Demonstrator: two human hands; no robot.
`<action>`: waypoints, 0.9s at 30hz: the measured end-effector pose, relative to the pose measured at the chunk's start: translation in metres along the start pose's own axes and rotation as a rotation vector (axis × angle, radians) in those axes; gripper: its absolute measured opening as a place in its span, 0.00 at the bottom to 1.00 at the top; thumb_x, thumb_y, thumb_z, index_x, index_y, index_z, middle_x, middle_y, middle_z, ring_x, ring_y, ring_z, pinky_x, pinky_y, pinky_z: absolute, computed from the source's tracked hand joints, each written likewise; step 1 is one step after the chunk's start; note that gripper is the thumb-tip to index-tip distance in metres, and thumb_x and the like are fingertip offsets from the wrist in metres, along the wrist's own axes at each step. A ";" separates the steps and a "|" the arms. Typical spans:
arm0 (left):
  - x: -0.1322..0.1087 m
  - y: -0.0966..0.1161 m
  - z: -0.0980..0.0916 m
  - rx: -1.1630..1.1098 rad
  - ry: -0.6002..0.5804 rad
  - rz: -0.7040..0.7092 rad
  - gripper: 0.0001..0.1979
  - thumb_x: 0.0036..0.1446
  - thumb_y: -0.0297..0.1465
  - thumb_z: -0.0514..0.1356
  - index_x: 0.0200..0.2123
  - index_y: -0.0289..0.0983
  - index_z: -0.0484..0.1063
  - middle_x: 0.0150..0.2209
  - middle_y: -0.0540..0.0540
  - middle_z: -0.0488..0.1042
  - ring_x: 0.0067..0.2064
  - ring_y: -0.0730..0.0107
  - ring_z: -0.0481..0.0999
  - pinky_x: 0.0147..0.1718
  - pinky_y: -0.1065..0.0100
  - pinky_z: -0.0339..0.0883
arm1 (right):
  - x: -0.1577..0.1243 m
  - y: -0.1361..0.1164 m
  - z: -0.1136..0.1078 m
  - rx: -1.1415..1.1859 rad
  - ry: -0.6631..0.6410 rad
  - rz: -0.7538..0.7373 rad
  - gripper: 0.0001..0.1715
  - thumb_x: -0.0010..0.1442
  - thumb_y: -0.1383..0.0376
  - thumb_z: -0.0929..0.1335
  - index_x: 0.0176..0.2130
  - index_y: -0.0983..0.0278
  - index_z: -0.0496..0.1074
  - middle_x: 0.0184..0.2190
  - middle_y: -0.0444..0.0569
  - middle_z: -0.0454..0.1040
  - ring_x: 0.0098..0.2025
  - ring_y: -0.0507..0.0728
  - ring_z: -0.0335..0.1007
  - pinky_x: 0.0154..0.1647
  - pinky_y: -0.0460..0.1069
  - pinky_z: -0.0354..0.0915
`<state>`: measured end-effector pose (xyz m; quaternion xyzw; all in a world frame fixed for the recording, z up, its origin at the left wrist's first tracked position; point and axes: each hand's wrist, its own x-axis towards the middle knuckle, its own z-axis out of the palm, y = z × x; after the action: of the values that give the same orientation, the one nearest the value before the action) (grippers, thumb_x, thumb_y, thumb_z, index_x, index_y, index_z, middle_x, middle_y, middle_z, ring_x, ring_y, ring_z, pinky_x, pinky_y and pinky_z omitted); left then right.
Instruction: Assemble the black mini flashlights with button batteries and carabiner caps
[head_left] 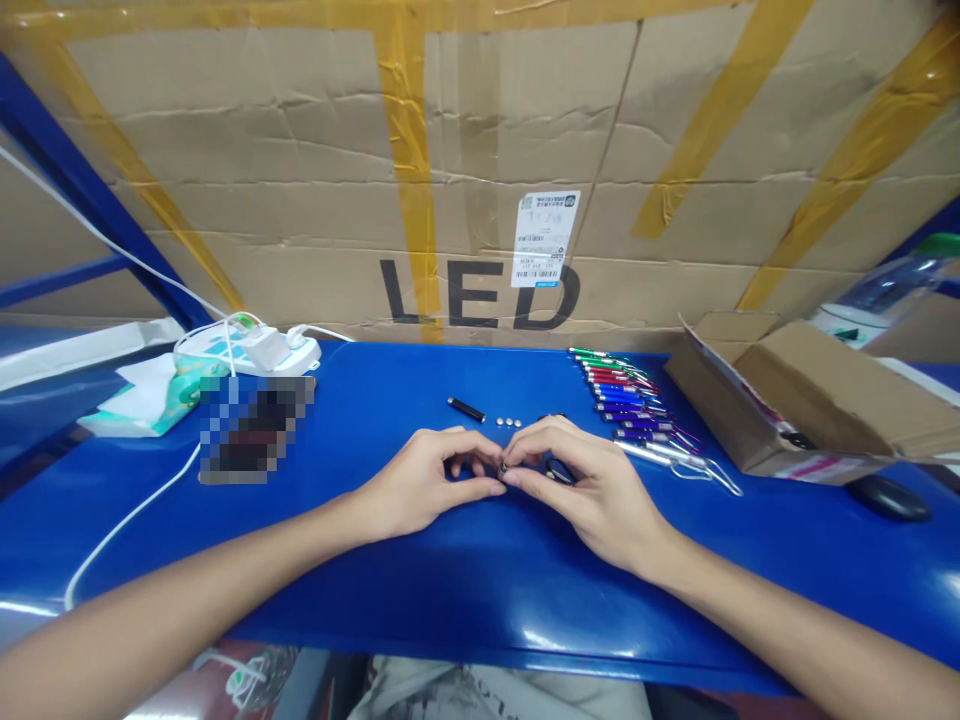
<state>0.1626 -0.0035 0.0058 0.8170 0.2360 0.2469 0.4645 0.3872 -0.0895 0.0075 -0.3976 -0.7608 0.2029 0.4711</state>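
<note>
My left hand [424, 478] and my right hand [600, 485] meet fingertip to fingertip above the blue table. Pinched between them is a small dark round part [503, 466], mostly covered by the fingers. A black loop [559, 470], like a clip, shows under my right palm; whether it joins the small part I cannot tell. Just beyond my fingers lie a short black tube [466, 409] and three small silver discs [508, 422] that look like button cells, side by side.
Pen-like metal tubes with clips [619, 390], in several colours, lie in a row at right. Beside them stand an open cardboard box [780, 400] and a black mouse [889, 497]. At left are a pixelated object [259, 432], a tissue pack [154, 395], and a white power strip [292, 352].
</note>
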 end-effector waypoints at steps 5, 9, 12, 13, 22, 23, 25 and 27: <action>-0.001 0.000 0.001 0.039 0.010 0.032 0.08 0.63 0.33 0.72 0.45 0.38 0.85 0.38 0.49 0.83 0.37 0.71 0.77 0.38 0.70 0.66 | 0.000 -0.001 0.000 -0.036 0.001 -0.019 0.04 0.71 0.69 0.74 0.45 0.59 0.79 0.42 0.45 0.83 0.45 0.58 0.77 0.52 0.55 0.65; -0.001 0.000 0.000 0.054 0.017 0.051 0.08 0.63 0.33 0.72 0.45 0.39 0.85 0.38 0.49 0.83 0.37 0.71 0.77 0.38 0.71 0.66 | 0.000 -0.002 0.000 -0.070 -0.004 -0.068 0.05 0.72 0.70 0.73 0.45 0.60 0.78 0.42 0.46 0.83 0.45 0.58 0.78 0.51 0.55 0.65; -0.002 -0.001 0.000 0.042 0.008 0.037 0.09 0.63 0.33 0.72 0.46 0.39 0.86 0.37 0.49 0.83 0.36 0.71 0.76 0.36 0.71 0.66 | -0.001 -0.002 0.000 -0.101 -0.008 -0.107 0.07 0.73 0.72 0.72 0.46 0.60 0.78 0.43 0.47 0.83 0.46 0.58 0.78 0.51 0.55 0.65; -0.002 -0.002 0.000 0.032 0.006 0.028 0.09 0.62 0.33 0.72 0.46 0.39 0.86 0.37 0.49 0.83 0.35 0.71 0.76 0.36 0.71 0.65 | -0.001 -0.002 0.000 -0.107 -0.010 -0.115 0.07 0.73 0.72 0.72 0.46 0.60 0.78 0.43 0.47 0.83 0.46 0.57 0.78 0.51 0.55 0.65; -0.001 -0.005 0.002 -0.057 0.000 -0.076 0.12 0.60 0.35 0.73 0.45 0.36 0.86 0.31 0.51 0.78 0.31 0.73 0.69 0.30 0.72 0.58 | -0.003 -0.002 -0.001 -0.170 -0.036 -0.173 0.08 0.73 0.73 0.71 0.48 0.61 0.77 0.45 0.50 0.81 0.46 0.58 0.77 0.49 0.54 0.67; -0.001 -0.005 0.002 -0.057 0.001 -0.077 0.12 0.60 0.35 0.73 0.44 0.36 0.86 0.31 0.51 0.78 0.31 0.73 0.69 0.30 0.72 0.58 | -0.003 -0.002 -0.002 -0.186 -0.040 -0.181 0.08 0.73 0.73 0.71 0.48 0.61 0.77 0.45 0.50 0.81 0.46 0.58 0.77 0.49 0.54 0.67; -0.001 -0.004 0.001 -0.053 0.003 -0.061 0.11 0.60 0.35 0.73 0.44 0.36 0.85 0.32 0.50 0.79 0.32 0.73 0.71 0.31 0.72 0.59 | -0.004 -0.003 -0.003 -0.221 -0.048 -0.205 0.07 0.73 0.72 0.71 0.49 0.61 0.76 0.45 0.50 0.80 0.46 0.58 0.77 0.50 0.55 0.68; -0.001 -0.003 0.000 -0.032 0.003 -0.031 0.10 0.61 0.34 0.72 0.44 0.35 0.84 0.35 0.49 0.81 0.33 0.72 0.73 0.32 0.71 0.60 | -0.005 -0.003 -0.005 -0.264 -0.046 -0.222 0.06 0.72 0.69 0.73 0.49 0.61 0.76 0.46 0.51 0.79 0.47 0.59 0.76 0.52 0.55 0.68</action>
<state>0.1615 -0.0031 0.0028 0.8053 0.2454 0.2448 0.4809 0.3914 -0.0955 0.0093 -0.3647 -0.8306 0.0572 0.4170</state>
